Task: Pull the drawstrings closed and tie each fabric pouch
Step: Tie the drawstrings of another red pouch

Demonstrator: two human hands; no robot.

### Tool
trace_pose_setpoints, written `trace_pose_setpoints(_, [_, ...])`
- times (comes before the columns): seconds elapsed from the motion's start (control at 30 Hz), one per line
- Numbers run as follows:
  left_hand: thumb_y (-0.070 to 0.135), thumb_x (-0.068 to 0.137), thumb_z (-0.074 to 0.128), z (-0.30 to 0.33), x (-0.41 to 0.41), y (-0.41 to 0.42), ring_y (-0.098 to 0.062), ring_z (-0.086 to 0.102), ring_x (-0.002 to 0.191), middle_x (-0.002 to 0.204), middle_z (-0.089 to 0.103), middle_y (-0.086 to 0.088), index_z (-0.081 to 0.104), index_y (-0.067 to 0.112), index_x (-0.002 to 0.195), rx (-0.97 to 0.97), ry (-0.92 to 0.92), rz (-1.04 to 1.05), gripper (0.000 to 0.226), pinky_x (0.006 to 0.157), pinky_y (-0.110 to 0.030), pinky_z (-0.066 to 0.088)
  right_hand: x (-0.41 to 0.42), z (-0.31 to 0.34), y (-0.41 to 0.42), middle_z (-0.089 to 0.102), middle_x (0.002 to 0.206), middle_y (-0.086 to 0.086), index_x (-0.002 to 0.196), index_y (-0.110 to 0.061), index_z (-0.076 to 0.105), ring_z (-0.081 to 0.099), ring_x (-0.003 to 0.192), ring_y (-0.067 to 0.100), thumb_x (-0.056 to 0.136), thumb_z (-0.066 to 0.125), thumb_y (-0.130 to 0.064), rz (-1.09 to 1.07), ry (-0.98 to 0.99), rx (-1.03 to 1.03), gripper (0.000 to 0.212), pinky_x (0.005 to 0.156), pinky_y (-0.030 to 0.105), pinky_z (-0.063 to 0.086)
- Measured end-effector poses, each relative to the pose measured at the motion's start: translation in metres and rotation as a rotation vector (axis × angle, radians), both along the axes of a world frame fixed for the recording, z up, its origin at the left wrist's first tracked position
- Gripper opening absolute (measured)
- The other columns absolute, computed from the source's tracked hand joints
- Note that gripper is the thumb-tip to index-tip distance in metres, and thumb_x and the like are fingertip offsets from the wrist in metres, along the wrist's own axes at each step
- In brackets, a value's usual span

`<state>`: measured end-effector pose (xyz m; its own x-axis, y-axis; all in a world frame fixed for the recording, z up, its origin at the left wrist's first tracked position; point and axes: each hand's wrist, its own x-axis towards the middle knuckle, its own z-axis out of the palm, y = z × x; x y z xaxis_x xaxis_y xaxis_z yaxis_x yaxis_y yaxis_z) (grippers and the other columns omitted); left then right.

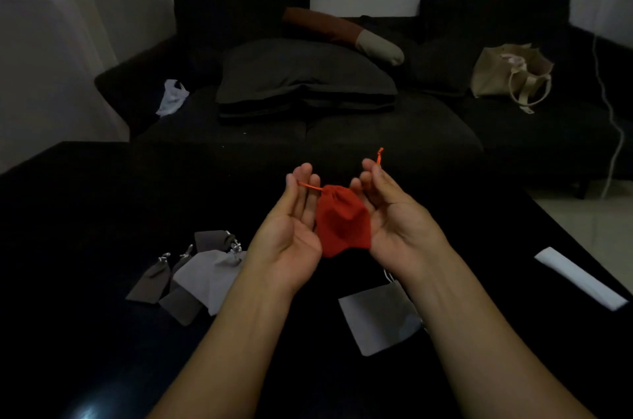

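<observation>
Two hands are up over the dark desk [102, 333] with the red pouch [342, 221] hanging between them, its neck already gathered tight. Our left hand [291, 223] is palm-up with fingers nearly straight, and one end of the orange drawstring [310, 186] runs across its fingertips; whether the thumb pins it there we cannot tell. Our right hand [387, 209] has its fingers curled, and the cord's other end [379, 155] pokes up from between them, so we judge it pinched there.

We read this as the cinching step nearly done on this pouch: the mouth looks shut, but no knot shows yet. The next move probably calls for bringing the two cord ends together, crossing them close to the neck and pulling a knot snug without letting the gather loosen.

Near left on the desk lies a cluster of grey pouches [191, 276], some with cords showing at their tops. One flat grey pouch [380, 319] lies near right, under our right forearm, and it looks unclosed. A white strip [579, 276] sits at the right edge.
</observation>
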<state>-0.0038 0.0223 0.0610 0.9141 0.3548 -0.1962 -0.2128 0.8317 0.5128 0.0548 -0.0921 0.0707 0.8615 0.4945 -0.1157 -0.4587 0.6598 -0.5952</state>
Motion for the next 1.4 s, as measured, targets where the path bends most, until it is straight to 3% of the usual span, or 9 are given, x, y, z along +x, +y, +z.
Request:
trace_pose_setpoints(0.13, [0.023, 0.097, 0.056, 0.001, 0.001, -0.001, -0.002, 0.071, 0.070, 0.081, 0.075, 0.008, 0.069, 0.021, 0.099, 0.129, -0.004, 0.056, 0.014, 0.072, -0.022, 0.054, 0.002, 0.000, 0.000, 0.058, 0.065, -0.002, 0.096, -0.013, 0.068, 0.058, 0.054, 0.008, 0.098, 0.056, -0.017, -0.009, -0.022, -0.100, 0.013, 0.050, 0.019, 0.052])
trace_pose_setpoints(0.27, [0.016, 0.100, 0.052, -0.003, 0.004, 0.000, -0.006, 0.073, 0.082, 0.094, 0.077, 0.004, 0.052, 0.012, 0.132, 0.168, 0.023, 0.134, 0.033, 0.063, -0.020, 0.055, -0.005, 0.000, 0.006, 0.050, 0.059, -0.003, 0.098, -0.014, 0.064, 0.046, 0.051, 0.007, 0.100, 0.052, -0.018, -0.014, -0.065, -0.112, 0.013, 0.046, 0.015, 0.039])
trace_pose_setpoints(0.37, [0.024, 0.098, 0.053, -0.009, 0.007, -0.002, -0.016, 0.063, 0.118, 0.122, 0.070, 0.000, 0.066, 0.011, 0.109, 0.175, 0.090, 0.028, 0.021, 0.085, -0.030, 0.055, -0.006, 0.000, 0.007, 0.049, 0.061, -0.003, 0.098, -0.015, 0.065, 0.046, 0.054, 0.008, 0.100, 0.052, -0.019, -0.069, -0.126, -0.126, 0.014, 0.053, 0.019, 0.040])
trace_pose_setpoints(0.43, [0.031, 0.092, 0.057, -0.009, 0.006, -0.006, -0.016, 0.060, 0.122, 0.127, 0.067, -0.003, 0.070, 0.013, 0.108, 0.167, 0.081, -0.046, 0.027, 0.098, -0.036, 0.050, -0.007, -0.002, 0.007, 0.049, 0.061, -0.003, 0.099, -0.015, 0.066, 0.046, 0.054, 0.008, 0.100, 0.052, -0.020, -0.099, -0.151, -0.127, 0.014, 0.056, 0.020, 0.043])
trace_pose_setpoints(0.57, [0.032, 0.097, 0.051, -0.007, 0.004, -0.016, -0.015, 0.070, 0.102, 0.115, 0.073, -0.005, 0.065, 0.011, 0.117, 0.290, 0.035, -0.092, 0.033, 0.089, -0.032, 0.056, -0.006, -0.002, 0.008, 0.045, 0.060, -0.002, 0.100, -0.013, 0.065, 0.043, 0.054, 0.008, 0.100, 0.052, -0.018, -0.151, -0.149, -0.086, 0.014, 0.060, 0.022, 0.043])
trace_pose_setpoints(0.73, [0.026, 0.096, 0.055, -0.008, 0.002, -0.022, -0.022, 0.069, 0.096, 0.103, 0.074, -0.010, 0.070, 0.009, 0.105, 0.356, 0.045, -0.067, 0.024, 0.096, -0.041, 0.053, -0.004, 0.005, 0.002, 0.043, 0.058, -0.004, 0.101, -0.014, 0.064, 0.041, 0.053, 0.007, 0.100, 0.051, -0.020, -0.159, -0.148, -0.034, 0.014, 0.056, 0.019, 0.042])
trace_pose_setpoints(1.03, [0.023, 0.102, 0.046, 0.007, -0.002, -0.018, -0.012, 0.070, 0.055, 0.067, 0.070, -0.001, 0.062, 0.009, 0.089, 0.277, -0.020, 0.010, 0.024, 0.050, -0.023, 0.056, 0.000, -0.001, 0.003, 0.057, 0.063, -0.003, 0.099, -0.013, 0.067, 0.056, 0.056, 0.008, 0.099, 0.055, -0.020, -0.056, -0.121, -0.182, 0.014, 0.061, 0.020, 0.049])
trace_pose_setpoints(1.27, [0.028, 0.101, 0.047, 0.007, -0.001, -0.010, -0.005, 0.045, 0.046, 0.051, 0.045, 0.007, 0.058, 0.013, 0.083, 0.303, -0.016, 0.028, 0.026, 0.050, -0.018, 0.046, -0.004, 0.002, 0.004, 0.060, 0.062, -0.001, 0.093, -0.009, 0.066, 0.060, 0.052, 0.007, 0.095, 0.060, -0.018, 0.003, 0.031, -0.058, 0.011, 0.043, 0.015, 0.044])
trace_pose_setpoints(1.4, [0.023, 0.102, 0.045, 0.007, -0.001, -0.016, -0.007, 0.054, 0.044, 0.050, 0.050, 0.003, 0.058, 0.008, 0.081, 0.335, -0.032, 0.020, 0.030, 0.047, -0.020, 0.051, -0.004, 0.003, 0.002, 0.064, 0.062, -0.002, 0.091, -0.011, 0.067, 0.063, 0.054, 0.007, 0.096, 0.059, -0.019, -0.001, -0.042, -0.148, 0.012, 0.047, 0.015, 0.048])
